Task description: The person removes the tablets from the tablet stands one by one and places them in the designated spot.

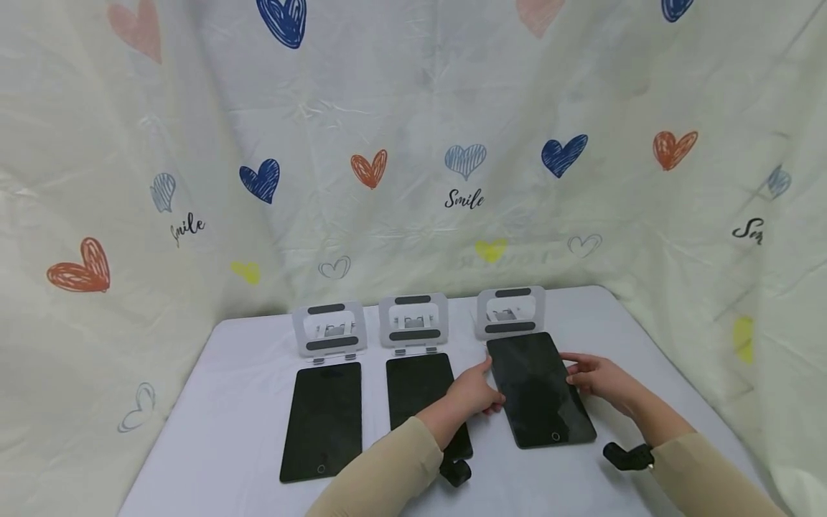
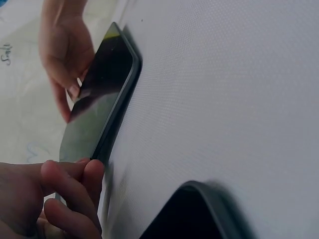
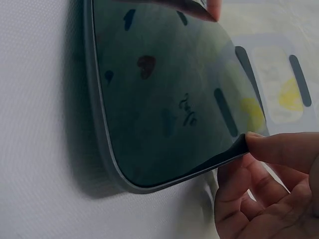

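Observation:
A black tablet (image 1: 539, 395) with a round home button lies between my two hands at the right of the table. My left hand (image 1: 474, 391) grips its left edge, thumb on top and fingers at the side. At the opposite edge my right hand (image 1: 601, 377) pinches it, the thumb on the rim in the right wrist view and the other fingers tucked below. Shadow shows along the tablet's edge in both wrist views. Just beyond its top stands a white stand (image 1: 541, 309) with dark pads. My left forearm partly hides the middle tablet (image 1: 416, 384).
Another black tablet (image 1: 326, 416) lies at the left of the white table (image 1: 213, 416). Behind the tablets are a left stand (image 1: 360, 323) and a middle stand (image 1: 442, 319). A heart-printed curtain (image 1: 413, 93) hangs along the back and sides.

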`<control>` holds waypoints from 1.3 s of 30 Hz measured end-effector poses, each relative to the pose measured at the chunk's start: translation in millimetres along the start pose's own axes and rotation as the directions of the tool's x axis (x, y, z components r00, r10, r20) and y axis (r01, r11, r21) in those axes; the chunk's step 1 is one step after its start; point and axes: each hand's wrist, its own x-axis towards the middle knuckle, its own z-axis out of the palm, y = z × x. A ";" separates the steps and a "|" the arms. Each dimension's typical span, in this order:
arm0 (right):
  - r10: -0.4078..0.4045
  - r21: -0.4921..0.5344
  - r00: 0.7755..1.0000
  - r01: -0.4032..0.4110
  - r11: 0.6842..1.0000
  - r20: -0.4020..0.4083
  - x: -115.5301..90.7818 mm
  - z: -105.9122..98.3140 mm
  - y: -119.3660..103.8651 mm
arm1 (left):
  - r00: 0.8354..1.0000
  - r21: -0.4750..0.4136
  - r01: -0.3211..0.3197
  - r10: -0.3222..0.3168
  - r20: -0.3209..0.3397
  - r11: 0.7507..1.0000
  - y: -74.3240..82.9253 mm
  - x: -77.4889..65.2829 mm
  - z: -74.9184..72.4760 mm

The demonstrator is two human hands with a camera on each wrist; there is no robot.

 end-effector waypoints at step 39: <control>0.052 -0.157 0.998 -0.047 0.987 0.028 2.6 -3.3 -9.4 | 0.991 0.118 0.030 -0.045 0.127 0.993 2.7 3.6 1.0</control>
